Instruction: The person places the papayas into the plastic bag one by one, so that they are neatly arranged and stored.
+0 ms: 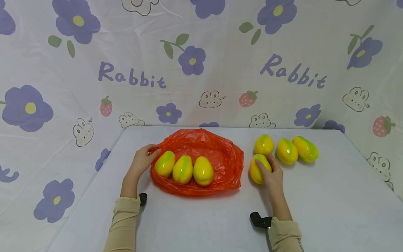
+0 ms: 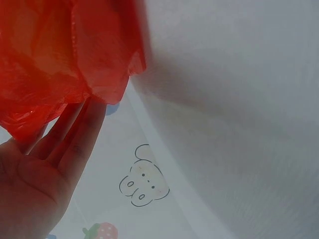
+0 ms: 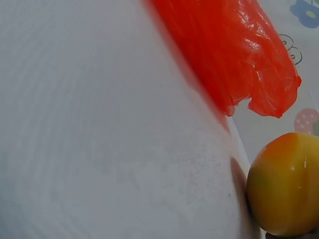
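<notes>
A red plastic bag (image 1: 225, 154) lies spread with its mouth open, and three yellow-green mangoes sit inside it, the middle one (image 1: 182, 170) between two others. At the bag's left rim my left hand (image 1: 143, 159) pinches the plastic; the left wrist view shows its fingers reaching up against the red film (image 2: 104, 55), their tips hidden. To the right of the bag, my right hand (image 1: 273, 173) grips a mango (image 1: 257, 169), thumb on top and fingers round the far right side. In the right wrist view this mango (image 3: 284, 184) appears at the lower right edge.
Three more mangoes rest on the white table (image 1: 201, 224) at the back right: one (image 1: 263, 144) just behind the gripped mango, another (image 1: 287, 151) beside it, and the last (image 1: 305, 149) farthest right. A patterned cloth (image 1: 226, 70) hangs behind the table's back edge.
</notes>
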Demonstrator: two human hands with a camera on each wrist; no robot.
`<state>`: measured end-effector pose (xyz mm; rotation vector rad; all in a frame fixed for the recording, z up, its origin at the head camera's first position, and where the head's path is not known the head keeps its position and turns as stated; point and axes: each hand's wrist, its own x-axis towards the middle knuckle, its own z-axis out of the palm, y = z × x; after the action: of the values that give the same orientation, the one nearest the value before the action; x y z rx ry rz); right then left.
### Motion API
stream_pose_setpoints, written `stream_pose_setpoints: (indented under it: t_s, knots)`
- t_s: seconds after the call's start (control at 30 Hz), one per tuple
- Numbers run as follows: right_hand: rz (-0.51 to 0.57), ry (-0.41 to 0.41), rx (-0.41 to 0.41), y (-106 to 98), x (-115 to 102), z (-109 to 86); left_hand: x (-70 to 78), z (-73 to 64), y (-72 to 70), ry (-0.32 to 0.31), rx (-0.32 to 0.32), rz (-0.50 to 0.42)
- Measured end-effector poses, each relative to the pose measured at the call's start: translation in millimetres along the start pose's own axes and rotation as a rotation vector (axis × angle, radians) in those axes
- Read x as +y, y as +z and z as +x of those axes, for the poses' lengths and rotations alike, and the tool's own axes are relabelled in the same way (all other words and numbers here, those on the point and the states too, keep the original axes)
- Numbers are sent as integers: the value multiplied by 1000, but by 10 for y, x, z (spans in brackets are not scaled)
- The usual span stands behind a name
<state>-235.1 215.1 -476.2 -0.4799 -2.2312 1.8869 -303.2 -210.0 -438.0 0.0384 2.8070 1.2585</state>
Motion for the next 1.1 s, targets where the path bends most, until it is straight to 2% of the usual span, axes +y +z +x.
stream_pose_setpoints:
  t_s: [0.3, 0.63, 1.1]
  knots:
    - [-7, 6, 15, 62, 1, -5, -6, 18, -15, 35, 15, 6]
    - [-3, 5, 18, 92, -31, -37, -23, 13, -12, 15, 6, 7]
    - [1, 7, 5, 119, -134, -36, -11, 7, -6, 19, 8, 6]
